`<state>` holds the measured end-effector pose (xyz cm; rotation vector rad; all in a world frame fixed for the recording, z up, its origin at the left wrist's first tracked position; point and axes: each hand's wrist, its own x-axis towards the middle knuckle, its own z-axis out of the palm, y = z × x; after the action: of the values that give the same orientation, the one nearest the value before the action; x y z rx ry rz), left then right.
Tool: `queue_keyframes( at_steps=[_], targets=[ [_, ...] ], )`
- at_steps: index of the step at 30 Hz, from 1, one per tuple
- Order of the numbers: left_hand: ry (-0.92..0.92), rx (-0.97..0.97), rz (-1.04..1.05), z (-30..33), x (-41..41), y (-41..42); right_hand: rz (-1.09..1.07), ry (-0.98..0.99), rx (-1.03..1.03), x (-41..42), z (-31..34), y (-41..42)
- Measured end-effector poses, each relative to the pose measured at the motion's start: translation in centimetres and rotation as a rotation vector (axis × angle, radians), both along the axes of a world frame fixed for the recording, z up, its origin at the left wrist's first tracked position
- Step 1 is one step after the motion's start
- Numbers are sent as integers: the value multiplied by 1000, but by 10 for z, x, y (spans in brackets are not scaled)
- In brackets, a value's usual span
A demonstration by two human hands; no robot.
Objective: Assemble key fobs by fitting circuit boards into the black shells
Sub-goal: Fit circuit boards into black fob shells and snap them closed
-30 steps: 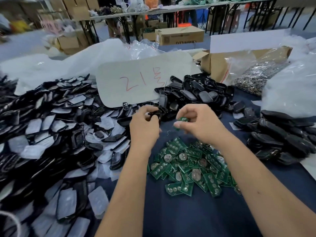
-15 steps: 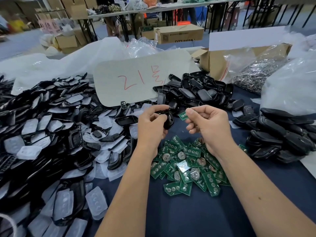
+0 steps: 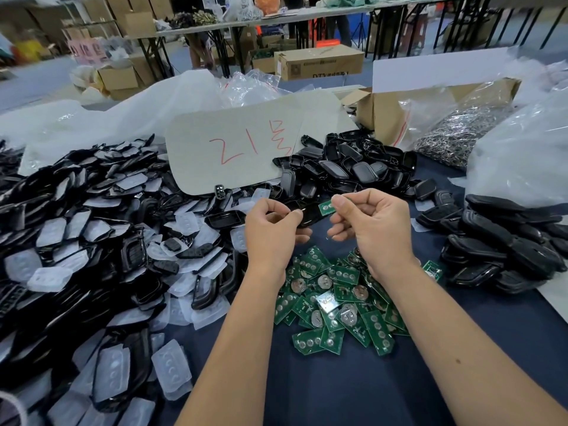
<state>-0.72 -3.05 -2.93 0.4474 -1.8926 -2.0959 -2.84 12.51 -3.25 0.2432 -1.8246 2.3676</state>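
Observation:
My left hand (image 3: pixel 272 230) grips a black shell (image 3: pixel 310 214) above the blue table, fingers curled round its left end. My right hand (image 3: pixel 373 224) pinches a small green circuit board (image 3: pixel 326 206) between thumb and forefinger, its free end touching the shell's right end. Below both hands lies a pile of green circuit boards (image 3: pixel 335 298) with round silver battery clips. More black shells (image 3: pixel 353 170) are heaped behind the hands.
A large heap of black shells and clear rubber pads (image 3: pixel 92 241) fills the left. Finished black fobs (image 3: pixel 504 244) lie at the right. A grey card with red writing (image 3: pixel 239 149), a cardboard box (image 3: pixel 390 118), a bag of metal parts (image 3: pixel 455 133) and plastic bags stand behind.
Both hands have risen from just above the board pile. The right hand brought the green board up and leftward to the shell held by the left hand.

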Motion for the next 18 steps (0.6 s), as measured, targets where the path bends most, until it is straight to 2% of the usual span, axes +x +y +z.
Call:
queue_keyframes(
  at_steps=[3,8,18],
  targets=[
    [-6,4,-25,-1,0,2,-46,21,29,-2,-4,1],
    [-14,29,-88,-3,-1,6,-126,92,190,-6,-10,1],
    [-8,22,-89,-2,0,8,-193,103,383,-4,-6,-1]
  ],
)
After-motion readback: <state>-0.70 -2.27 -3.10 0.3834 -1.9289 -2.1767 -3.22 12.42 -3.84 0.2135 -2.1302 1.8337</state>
